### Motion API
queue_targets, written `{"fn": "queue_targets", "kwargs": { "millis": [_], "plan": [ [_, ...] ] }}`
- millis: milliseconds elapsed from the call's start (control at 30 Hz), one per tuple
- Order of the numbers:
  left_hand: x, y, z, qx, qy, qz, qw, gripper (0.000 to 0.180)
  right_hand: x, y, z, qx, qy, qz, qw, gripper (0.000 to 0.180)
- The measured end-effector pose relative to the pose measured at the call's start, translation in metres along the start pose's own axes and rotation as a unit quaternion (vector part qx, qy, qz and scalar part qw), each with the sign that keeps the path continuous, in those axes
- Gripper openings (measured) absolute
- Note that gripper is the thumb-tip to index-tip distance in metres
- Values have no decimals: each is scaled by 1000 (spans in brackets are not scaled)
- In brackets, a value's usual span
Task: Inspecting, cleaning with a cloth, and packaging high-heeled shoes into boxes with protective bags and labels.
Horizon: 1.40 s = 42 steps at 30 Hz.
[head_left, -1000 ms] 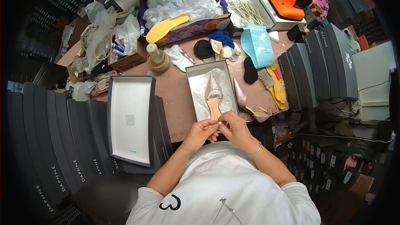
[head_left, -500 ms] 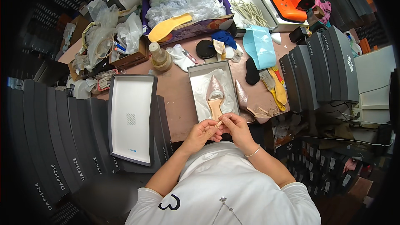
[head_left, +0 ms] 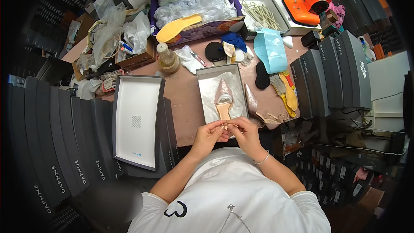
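Glittery pink shoe [head_left: 224,97] lies in open box [head_left: 206,74] on desk [head_left: 183,99] | left hand [head_left: 210,133], right hand [head_left: 244,130]: grip pinched on tiny item, kind unclear | keep fingertips steady, low over box.

Left hand [head_left: 210,134] and right hand [head_left: 244,132] meet fingertip to fingertip at bench near edge; item pinched between them too small to tell. Hands cover near end of shoe box [head_left: 222,95] and heel of shoe [head_left: 224,99] inside. Second shoe [head_left: 257,108], beside box: heel end partly behind right hand. Bench far edge buried under tissue [head_left: 194,2] and bags. Lid [head_left: 138,121] overhangs bench left edge.
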<state>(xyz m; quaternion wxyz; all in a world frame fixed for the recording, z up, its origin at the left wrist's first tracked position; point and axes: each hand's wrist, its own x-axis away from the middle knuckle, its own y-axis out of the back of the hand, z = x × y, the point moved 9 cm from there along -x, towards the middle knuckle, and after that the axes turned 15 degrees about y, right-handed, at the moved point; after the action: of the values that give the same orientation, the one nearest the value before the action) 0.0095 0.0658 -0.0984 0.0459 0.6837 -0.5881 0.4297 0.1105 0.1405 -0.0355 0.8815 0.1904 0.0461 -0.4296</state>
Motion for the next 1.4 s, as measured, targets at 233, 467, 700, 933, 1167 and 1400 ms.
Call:
{"fn": "queue_targets", "kwargs": {
  "millis": [233, 467, 700, 933, 1167, 1400],
  "plan": [
    [9, -5, -3, -72, -67, -56, 994, 32, 14, -9, -28, -159, -128, -49, 978, 11],
    [13, -5, -7, -137, -111, -103, 979, 28, 3, -7, 5, 73, 59, 23, 995, 15],
    [11, 3, -4, -78, -89, -99, 988, 27, 22, -24, -39, -296, -186, -49, 936, 17],
    [14, 1, -6, -84, -80, -111, 987, 25, 21, -25, -38, -327, -180, -49, 926, 16],
    [17, 0, -10, -92, -95, -120, 984, 24, 23, -22, -37, -306, -164, -55, 936, 15],
    [24, -1, -17, -196, -134, -169, 957, 23, 6, -11, 3, -87, -23, 30, 995, 15]
  ]
}}
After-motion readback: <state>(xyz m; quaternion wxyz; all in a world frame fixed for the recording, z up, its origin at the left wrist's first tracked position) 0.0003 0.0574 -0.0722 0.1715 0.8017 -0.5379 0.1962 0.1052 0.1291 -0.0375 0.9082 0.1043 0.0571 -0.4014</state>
